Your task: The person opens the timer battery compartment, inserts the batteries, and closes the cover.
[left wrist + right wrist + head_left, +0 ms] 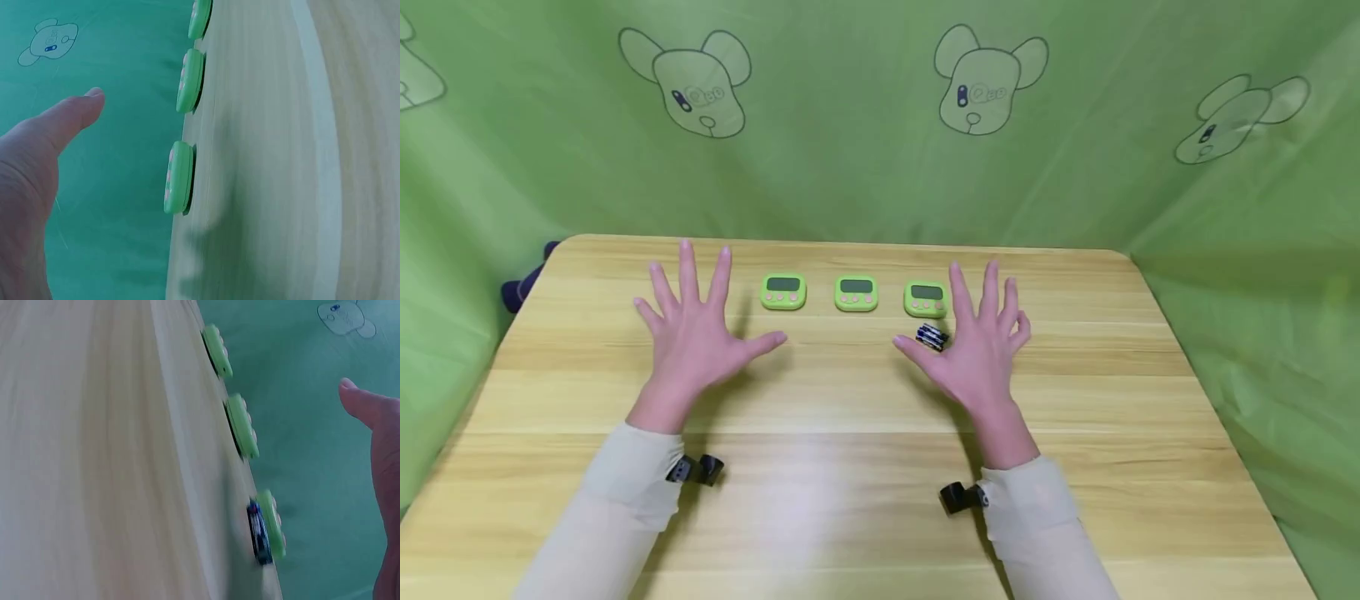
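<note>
Soft green fabric (850,179), creased and slightly glossy, hangs behind and beside the surface (820,508), printed with outlined animal heads (703,92) that have rounded ears. Pale wood grain runs across the surface in long, smooth bands, and its far corners are rounded. Near the far edge stand three lime-green cases in a spaced row: the left timer (783,292), the middle timer (856,293) and the right timer (926,299), each a rounded rectangle with a flat grey display above small pink buttons. Just on the near side of the right timer lies a tight cluster of slim, cylindrical batteries (932,337), dark blue and silver with a shine; whether they touch its case is hard to tell. Both hands are raised above the wood, casting soft shadows. Bare and spread wide, the left hand (692,342) is nearest the left timer, its fingers straight. Also spread, the right hand (981,354) is nearest the batteries and right timer, its little finger bent. Matte, off-white sleeves (598,500) cover the forearms.
</note>
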A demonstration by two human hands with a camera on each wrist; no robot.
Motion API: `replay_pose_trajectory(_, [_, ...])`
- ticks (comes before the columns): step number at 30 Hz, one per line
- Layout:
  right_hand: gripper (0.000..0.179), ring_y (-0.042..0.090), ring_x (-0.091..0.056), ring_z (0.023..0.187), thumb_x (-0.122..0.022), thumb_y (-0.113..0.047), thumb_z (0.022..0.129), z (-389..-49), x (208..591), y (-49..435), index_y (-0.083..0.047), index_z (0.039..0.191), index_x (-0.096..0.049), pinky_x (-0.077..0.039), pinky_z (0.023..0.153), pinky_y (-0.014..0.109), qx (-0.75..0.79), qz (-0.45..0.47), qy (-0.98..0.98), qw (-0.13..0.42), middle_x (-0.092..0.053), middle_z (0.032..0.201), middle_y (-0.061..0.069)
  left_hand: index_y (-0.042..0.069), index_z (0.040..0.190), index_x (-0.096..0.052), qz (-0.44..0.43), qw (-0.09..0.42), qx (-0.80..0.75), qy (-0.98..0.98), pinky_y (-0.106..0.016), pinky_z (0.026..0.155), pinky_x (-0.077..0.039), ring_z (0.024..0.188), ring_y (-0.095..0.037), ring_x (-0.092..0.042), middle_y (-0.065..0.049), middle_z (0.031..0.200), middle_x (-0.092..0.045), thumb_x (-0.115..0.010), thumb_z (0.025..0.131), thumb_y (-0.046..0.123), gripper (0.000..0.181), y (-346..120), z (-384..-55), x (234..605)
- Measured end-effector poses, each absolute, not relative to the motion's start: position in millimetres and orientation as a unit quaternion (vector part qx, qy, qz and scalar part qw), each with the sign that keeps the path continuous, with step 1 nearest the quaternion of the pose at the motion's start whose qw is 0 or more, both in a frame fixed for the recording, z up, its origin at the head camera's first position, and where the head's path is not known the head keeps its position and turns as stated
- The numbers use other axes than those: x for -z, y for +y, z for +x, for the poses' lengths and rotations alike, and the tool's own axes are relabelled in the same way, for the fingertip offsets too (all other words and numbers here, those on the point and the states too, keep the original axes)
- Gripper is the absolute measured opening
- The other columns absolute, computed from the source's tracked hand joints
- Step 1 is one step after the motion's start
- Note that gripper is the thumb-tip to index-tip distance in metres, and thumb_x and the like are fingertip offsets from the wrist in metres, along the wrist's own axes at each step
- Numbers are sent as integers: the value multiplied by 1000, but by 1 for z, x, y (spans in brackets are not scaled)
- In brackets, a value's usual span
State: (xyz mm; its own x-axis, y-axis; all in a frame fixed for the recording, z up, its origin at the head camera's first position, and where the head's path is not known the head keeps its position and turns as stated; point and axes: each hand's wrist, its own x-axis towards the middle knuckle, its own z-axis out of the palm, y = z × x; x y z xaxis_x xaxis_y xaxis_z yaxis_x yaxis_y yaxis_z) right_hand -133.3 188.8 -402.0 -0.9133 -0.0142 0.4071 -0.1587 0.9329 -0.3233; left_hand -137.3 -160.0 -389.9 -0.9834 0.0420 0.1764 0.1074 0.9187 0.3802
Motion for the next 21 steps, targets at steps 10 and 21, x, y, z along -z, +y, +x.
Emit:
replay_pose_trajectory(10, [92,33,-38,131,-73,-53,80,-146,405,117,-8,152,-40,-34,107,52,-320,142,-877,328,-35,157,6,27,162,-1,-80,86,301,-946,-74,113,-10,146,-46,-3,-3,165,12,-80,69,69,129,-166,-163,398])
replay_pose_trajectory(21, [72,17,-64,89,-81,-18,85,-159,429,43,-5,147,-47,-59,67,27,-521,99,-835,147,-59,136,10,12,160,-17,-100,38,447,-888,-52,97,-51,115,-39,-54,-19,159,-21,-91,74,23,115,-174,-195,420])
